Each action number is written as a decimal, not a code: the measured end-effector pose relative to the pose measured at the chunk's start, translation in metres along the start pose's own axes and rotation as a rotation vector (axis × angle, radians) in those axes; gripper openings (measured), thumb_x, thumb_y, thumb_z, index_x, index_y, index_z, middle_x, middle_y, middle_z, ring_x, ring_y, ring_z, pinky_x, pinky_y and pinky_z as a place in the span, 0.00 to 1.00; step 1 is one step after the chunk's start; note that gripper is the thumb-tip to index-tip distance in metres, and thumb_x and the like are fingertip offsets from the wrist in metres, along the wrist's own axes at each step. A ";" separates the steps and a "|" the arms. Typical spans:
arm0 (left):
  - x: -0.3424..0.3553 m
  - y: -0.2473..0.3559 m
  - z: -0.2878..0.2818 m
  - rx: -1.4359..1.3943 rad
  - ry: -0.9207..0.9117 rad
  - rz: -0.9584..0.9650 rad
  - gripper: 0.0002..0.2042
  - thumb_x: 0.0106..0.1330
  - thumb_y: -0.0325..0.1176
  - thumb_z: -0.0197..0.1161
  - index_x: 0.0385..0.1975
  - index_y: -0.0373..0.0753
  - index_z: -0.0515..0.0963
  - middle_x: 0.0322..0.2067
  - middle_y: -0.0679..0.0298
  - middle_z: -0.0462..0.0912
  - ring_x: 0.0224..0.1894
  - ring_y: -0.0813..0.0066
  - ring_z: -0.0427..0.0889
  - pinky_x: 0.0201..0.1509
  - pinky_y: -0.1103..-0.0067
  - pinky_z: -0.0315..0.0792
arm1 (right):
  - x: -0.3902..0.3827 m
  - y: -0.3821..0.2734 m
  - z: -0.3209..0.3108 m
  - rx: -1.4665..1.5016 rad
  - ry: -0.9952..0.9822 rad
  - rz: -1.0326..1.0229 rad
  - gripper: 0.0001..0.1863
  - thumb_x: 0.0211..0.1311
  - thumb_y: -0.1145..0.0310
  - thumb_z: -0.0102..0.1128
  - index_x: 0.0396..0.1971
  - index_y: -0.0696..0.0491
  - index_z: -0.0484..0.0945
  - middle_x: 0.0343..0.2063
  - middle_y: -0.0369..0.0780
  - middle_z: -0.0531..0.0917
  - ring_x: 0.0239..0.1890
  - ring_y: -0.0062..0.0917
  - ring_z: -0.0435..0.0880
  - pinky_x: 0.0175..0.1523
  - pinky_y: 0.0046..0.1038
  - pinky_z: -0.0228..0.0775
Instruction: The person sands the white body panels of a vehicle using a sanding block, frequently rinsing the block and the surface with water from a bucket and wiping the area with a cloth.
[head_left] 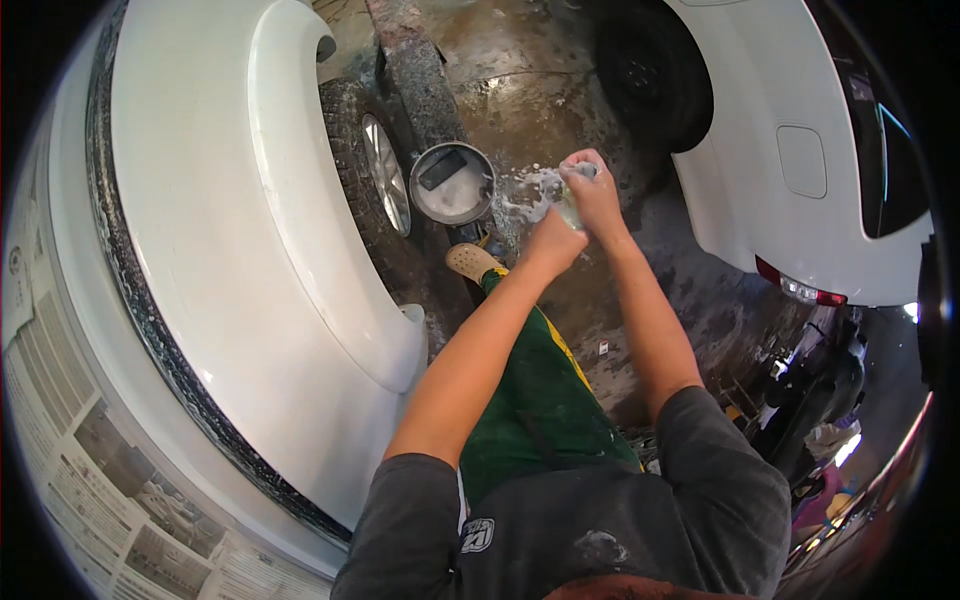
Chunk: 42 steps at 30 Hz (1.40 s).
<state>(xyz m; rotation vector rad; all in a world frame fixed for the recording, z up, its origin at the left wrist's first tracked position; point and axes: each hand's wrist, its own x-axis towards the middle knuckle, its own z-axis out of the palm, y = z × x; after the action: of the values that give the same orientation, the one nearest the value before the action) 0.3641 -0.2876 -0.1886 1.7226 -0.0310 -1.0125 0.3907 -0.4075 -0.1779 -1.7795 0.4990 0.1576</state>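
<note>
My left hand [558, 243] and my right hand [597, 190] are both closed on a pale, soapy wet cloth [570, 208], gripped at opposite ends and bunched between my fists. Most of it is hidden by my fingers. White suds and water [528, 190] splash off to the left of my hands. Left of the splash stands a round bucket [491, 190] with foamy water in it. A dark rectangular block [443, 170] sits in the bucket near its far left side.
A white car body panel [210, 250] curves along my left, above a tyre with a silver wheel [385, 175]. Newspaper sheets [110, 500] line the panel's outer side. Another white car [770, 130] stands at right. The floor [530, 110] is wet. My clog-shod foot [468, 262] is beside the bucket.
</note>
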 end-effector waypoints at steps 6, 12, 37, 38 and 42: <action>-0.016 0.027 0.020 0.425 0.041 -0.148 0.32 0.60 0.46 0.70 0.59 0.35 0.67 0.46 0.44 0.84 0.53 0.46 0.83 0.56 0.59 0.75 | -0.011 0.046 -0.016 -0.255 0.297 -0.001 0.09 0.64 0.67 0.60 0.41 0.54 0.76 0.31 0.40 0.82 0.37 0.30 0.81 0.45 0.33 0.72; -0.042 0.053 0.023 0.525 0.269 0.194 0.30 0.58 0.40 0.73 0.55 0.36 0.67 0.52 0.46 0.75 0.57 0.45 0.78 0.54 0.58 0.76 | -0.020 0.003 -0.029 -0.146 0.528 0.028 0.13 0.69 0.63 0.61 0.45 0.56 0.76 0.38 0.42 0.82 0.42 0.32 0.80 0.50 0.32 0.72; -0.306 0.131 -0.102 -0.124 0.626 0.376 0.17 0.73 0.40 0.60 0.50 0.32 0.79 0.42 0.57 0.82 0.43 0.70 0.81 0.49 0.74 0.75 | -0.141 -0.291 -0.106 -0.874 -0.153 -0.587 0.18 0.63 0.62 0.65 0.47 0.59 0.84 0.37 0.48 0.88 0.40 0.33 0.88 0.47 0.36 0.78; -0.320 0.144 -0.103 -0.116 0.627 0.384 0.17 0.73 0.40 0.60 0.50 0.32 0.79 0.42 0.57 0.82 0.43 0.70 0.81 0.49 0.74 0.75 | -0.139 -0.285 -0.111 -0.615 -0.183 -0.462 0.20 0.62 0.60 0.66 0.46 0.60 0.84 0.38 0.50 0.88 0.42 0.39 0.89 0.48 0.38 0.78; -0.363 0.134 -0.110 -0.261 0.515 0.321 0.18 0.76 0.44 0.57 0.52 0.35 0.78 0.38 0.61 0.81 0.37 0.76 0.78 0.42 0.78 0.74 | -0.146 -0.300 -0.109 -0.637 -0.076 -0.464 0.21 0.58 0.60 0.67 0.45 0.62 0.83 0.39 0.53 0.87 0.47 0.47 0.86 0.52 0.38 0.76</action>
<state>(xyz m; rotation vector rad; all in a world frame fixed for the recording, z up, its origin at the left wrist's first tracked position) 0.2617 -0.0832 0.1428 1.6246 0.1456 -0.3062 0.3664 -0.4184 0.1717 -2.4489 -0.0471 0.0585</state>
